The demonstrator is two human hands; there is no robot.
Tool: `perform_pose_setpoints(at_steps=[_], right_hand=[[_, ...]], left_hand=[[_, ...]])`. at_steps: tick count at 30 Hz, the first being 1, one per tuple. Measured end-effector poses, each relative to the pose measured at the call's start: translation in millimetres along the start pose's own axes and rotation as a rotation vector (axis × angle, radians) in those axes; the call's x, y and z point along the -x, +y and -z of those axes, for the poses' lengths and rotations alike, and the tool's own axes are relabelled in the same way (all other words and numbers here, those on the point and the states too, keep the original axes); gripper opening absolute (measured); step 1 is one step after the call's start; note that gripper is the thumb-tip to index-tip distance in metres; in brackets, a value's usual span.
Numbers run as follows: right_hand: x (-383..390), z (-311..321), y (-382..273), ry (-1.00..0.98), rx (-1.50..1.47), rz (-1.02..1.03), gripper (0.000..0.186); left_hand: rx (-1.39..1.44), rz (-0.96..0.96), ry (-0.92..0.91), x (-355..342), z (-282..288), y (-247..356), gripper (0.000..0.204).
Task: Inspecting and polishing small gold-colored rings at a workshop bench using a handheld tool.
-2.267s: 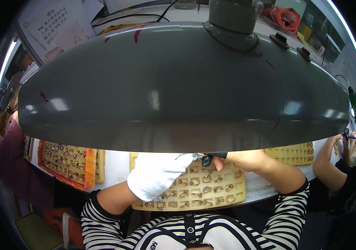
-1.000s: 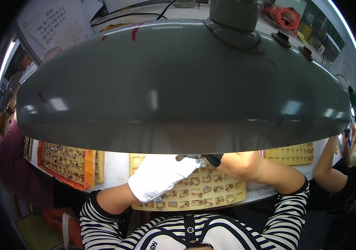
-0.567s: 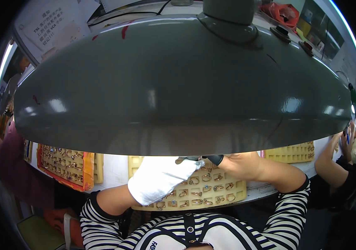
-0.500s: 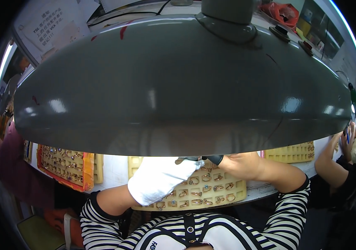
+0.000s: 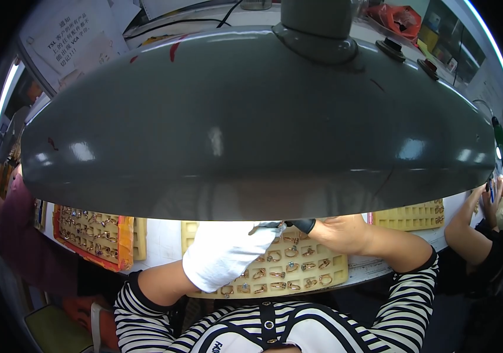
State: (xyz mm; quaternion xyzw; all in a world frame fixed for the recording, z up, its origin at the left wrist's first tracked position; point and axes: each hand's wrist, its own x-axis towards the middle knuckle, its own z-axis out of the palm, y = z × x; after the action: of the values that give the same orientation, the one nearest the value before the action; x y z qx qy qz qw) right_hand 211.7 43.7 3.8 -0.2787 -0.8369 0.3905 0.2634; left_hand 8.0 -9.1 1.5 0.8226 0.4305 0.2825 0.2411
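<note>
My left hand [image 5: 226, 253], in a white glove, reaches over a yellow tray of rings [image 5: 291, 267]. Its fingers close around something small and greyish at the lamp's rim, too hidden to name. Close beside it, my bare right hand [image 5: 345, 233] is bent inward, with a black piece [image 5: 303, 226] at its fingertips; whether that is a finger cover or a tool I cannot tell. The grey lamp hood [image 5: 228, 129] hides the tops of both hands. Gold-coloured rings, some with stones, sit in the tray's slots below them.
An orange-rimmed tray of rings [image 5: 92, 235] lies to the left, another yellow tray [image 5: 410, 217] to the right. Co-workers sit on both sides; a bare forearm [image 5: 466, 229] shows at the right. A red plastic bag [image 5: 401, 22] lies behind the lamp.
My gloved left hand has shifted very slightly, its fingertips drawn a little to the left. My right hand stays nearly where it was.
</note>
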Motion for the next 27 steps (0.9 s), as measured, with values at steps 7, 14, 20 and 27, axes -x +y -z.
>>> perform_pose_setpoints(at_steps=[7,14,20,27], right_hand=[[-2.1,11.6,-4.3,-0.142,-0.117,-0.389,0.022],[-3.4,7.9,8.1,-0.165,-0.445,-0.475,0.014],[-10.4,17.2,-22.9,-0.36,-0.243,-0.536,0.037],[0.8,11.1,3.8,-0.39,-0.265,-0.526,0.03]], left_hand=[[0.15,0.08,-0.031,0.7,1.6,-3.4,0.025],[-0.293,-0.127,0.15,3.4,2.1,-4.2,0.023],[-0.455,-0.193,0.158,2.9,3.9,-3.1,0.031],[-0.532,-0.084,-0.008,-1.3,2.1,2.4,0.034]])
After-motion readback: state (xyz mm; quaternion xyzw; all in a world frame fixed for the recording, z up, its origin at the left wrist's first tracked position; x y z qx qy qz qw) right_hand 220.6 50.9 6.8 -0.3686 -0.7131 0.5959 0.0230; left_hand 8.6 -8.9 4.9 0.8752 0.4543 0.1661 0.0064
